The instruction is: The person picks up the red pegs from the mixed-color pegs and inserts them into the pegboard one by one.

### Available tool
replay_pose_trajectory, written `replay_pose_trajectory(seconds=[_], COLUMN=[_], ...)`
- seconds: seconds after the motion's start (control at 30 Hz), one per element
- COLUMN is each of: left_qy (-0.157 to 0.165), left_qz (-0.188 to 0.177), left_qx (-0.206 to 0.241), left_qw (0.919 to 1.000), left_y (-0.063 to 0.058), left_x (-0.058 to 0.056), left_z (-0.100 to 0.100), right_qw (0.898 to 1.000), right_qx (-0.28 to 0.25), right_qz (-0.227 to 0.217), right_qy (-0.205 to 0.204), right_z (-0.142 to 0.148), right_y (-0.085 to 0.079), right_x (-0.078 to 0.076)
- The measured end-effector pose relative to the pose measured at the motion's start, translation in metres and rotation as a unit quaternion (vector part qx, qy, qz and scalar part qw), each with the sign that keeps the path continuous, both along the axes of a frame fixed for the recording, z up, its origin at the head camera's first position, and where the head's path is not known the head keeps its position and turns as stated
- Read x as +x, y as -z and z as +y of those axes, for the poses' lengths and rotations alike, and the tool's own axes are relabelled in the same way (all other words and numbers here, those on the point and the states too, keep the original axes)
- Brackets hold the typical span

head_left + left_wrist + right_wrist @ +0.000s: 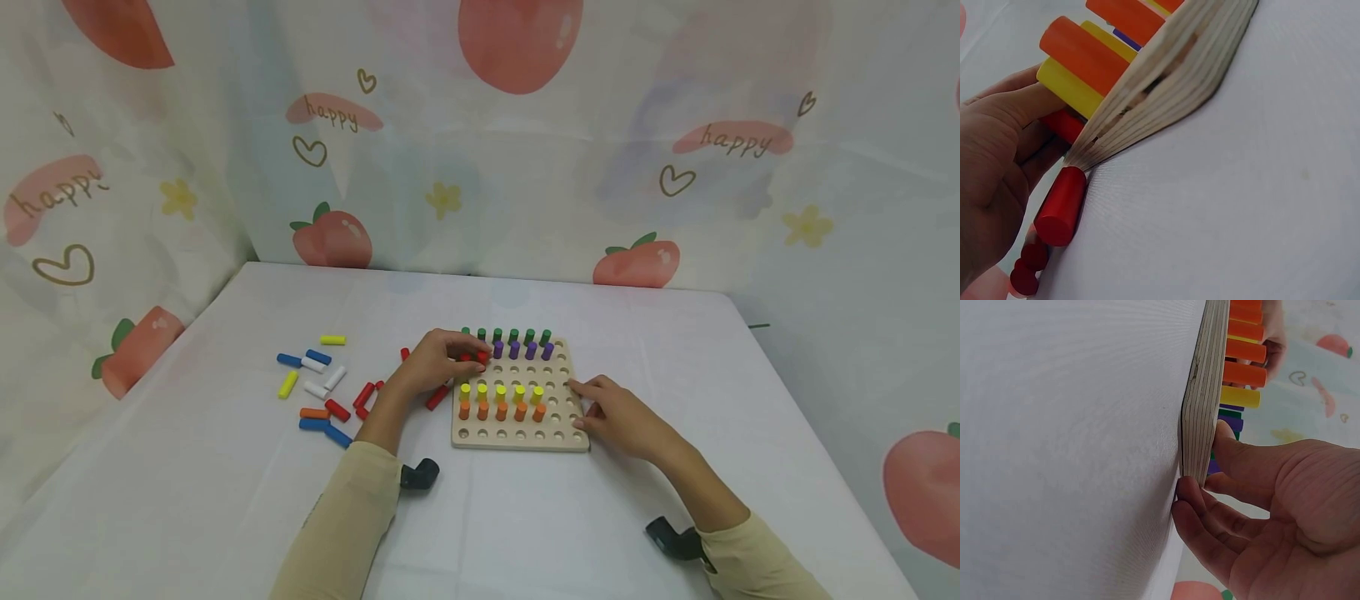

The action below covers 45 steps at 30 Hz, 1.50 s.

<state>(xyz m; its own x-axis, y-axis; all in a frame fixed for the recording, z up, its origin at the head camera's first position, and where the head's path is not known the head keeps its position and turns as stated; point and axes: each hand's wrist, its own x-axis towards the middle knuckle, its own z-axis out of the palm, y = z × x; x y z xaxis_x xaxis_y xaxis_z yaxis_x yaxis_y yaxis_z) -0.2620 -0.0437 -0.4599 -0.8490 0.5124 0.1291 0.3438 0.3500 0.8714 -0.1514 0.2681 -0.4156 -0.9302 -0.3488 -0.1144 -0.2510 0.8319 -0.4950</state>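
At the far left of the white worktop (187, 467), small round sticks are lying loose on their sides: blue sticks (313, 424), yellow sticks (288, 384), white sticks (336, 377), an orange stick (314, 413) and red sticks (363, 394), all plain and single-coloured.

Next, the left hand (431, 360) is reaching over the board's left side, its thumb and forefinger pinching a red peg (482, 357) that is standing in the row just in front of the purple one. Its tan sleeve (341, 508) is covering the forearm.

The board (480, 444) is lying flat on the worktop between the two hands, pale wood with rounded corners and rows of round holes; its side is showing thin stacked layers in the right wrist view. Green pegs (513, 336) are lining its far edge, purple pegs (514, 350) are standing just in front of them, and nearer the front five yellow pegs (500, 394) are standing directly behind five orange pegs (502, 411). Bare holes are showing along the front and right.

At the right, the right hand (622, 417) is gripping the board's right edge, thumb and forefinger spread apart along it.
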Motion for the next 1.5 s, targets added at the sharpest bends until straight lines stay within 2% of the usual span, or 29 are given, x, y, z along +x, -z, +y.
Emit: replay_pose_trajectory(seconds=[0.37, 0.67, 0.93, 1.17, 1.33, 1.5], left_qy=[-0.004, 0.005, -0.006, -0.002, 0.007, 0.002], left_qz=[-0.007, 0.0, -0.008, -0.015, -0.002, 0.0], left_qx=[-0.005, -0.008, -0.014, -0.003, 0.012, 0.023], left_qw=[1.0, 1.0, 0.9999, 0.9999, 0.9999, 0.9997], left_y=[-0.001, -0.001, -0.007, -0.014, -0.016, -0.018], left_x=[0.002, 0.001, 0.003, 0.004, 0.003, 0.003], left_z=[0.001, 0.0, -0.001, -0.003, -0.006, -0.009], right_qw=[1.0, 1.0, 1.0, 1.0, 1.0, 1.0], right_qx=[0.004, 0.001, 0.002, 0.001, 0.002, 0.0], right_qz=[0.001, -0.004, -0.001, 0.0, 0.001, 0.001], right_qy=[0.0, 0.004, 0.001, -0.001, -0.001, 0.0], right_z=[0.0, 0.001, 0.001, 0.001, 0.001, 0.002], right_y=[0.0, 0.003, 0.002, 0.001, 0.001, 0.001], right_x=[0.0, 0.0, 0.0, -0.001, -0.001, 0.0])
